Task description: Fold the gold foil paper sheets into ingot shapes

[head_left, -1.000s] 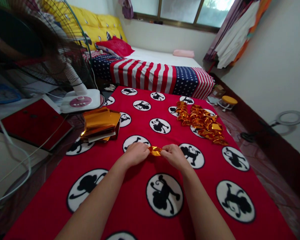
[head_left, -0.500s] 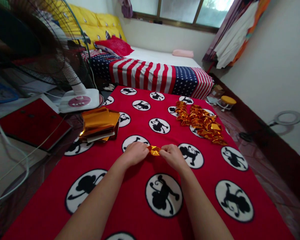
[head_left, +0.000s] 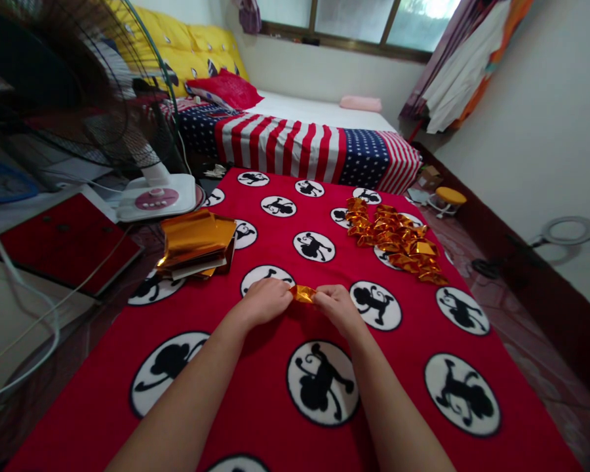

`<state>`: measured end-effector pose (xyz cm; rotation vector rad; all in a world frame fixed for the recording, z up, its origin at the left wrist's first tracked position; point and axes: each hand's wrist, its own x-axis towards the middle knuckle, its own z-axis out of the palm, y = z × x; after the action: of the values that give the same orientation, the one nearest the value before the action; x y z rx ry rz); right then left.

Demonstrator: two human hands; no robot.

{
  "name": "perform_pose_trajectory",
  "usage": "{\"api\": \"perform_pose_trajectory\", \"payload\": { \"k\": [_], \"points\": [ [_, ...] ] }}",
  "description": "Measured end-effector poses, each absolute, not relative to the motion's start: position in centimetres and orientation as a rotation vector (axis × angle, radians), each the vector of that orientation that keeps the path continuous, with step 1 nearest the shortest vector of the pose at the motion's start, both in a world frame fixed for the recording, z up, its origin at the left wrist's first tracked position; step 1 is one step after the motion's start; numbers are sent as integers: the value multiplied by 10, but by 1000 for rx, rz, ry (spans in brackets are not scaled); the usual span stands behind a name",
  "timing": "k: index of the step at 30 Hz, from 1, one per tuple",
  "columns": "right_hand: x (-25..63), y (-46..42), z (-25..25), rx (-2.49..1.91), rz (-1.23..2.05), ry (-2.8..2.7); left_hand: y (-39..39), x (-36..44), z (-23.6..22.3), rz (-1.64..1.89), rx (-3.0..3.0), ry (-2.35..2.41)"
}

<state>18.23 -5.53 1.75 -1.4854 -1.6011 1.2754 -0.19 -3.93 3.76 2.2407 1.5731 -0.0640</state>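
Between my two hands is a small piece of folded gold foil paper [head_left: 303, 294], shiny and creased. My left hand [head_left: 268, 300] pinches its left end, and my right hand [head_left: 338, 305] pinches its right end with fingers curled in. Both ends of the piece are hidden by the fingers. A stack of flat gold foil sheets [head_left: 196, 239] lies beyond my left hand. Several folded gold foil pieces [head_left: 393, 236] are grouped in rows farther off, to the right of my right hand.
A red cloth with monkey prints [head_left: 216, 419] covers the surface under my hands. At the left stands a fan [head_left: 155, 196] with blurred blades, beside a red panel [head_left: 63, 233]. Behind is a bed with a striped, starred cover [head_left: 280, 147]. A yellow stool [head_left: 451, 196] stands at the right.
Both hands stay in nearly the same place, gripping the foil piece by its ends. The creases on the foil's middle look slightly different. The stack and the folded pieces have not moved.
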Motion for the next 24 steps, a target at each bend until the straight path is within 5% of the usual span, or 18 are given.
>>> {"api": "perform_pose_trajectory", "payload": {
  "k": [24],
  "points": [
    [189,-52,13,-1478,1247,-1691,-31,-18,25,318,1832,1190]
  ]
}}
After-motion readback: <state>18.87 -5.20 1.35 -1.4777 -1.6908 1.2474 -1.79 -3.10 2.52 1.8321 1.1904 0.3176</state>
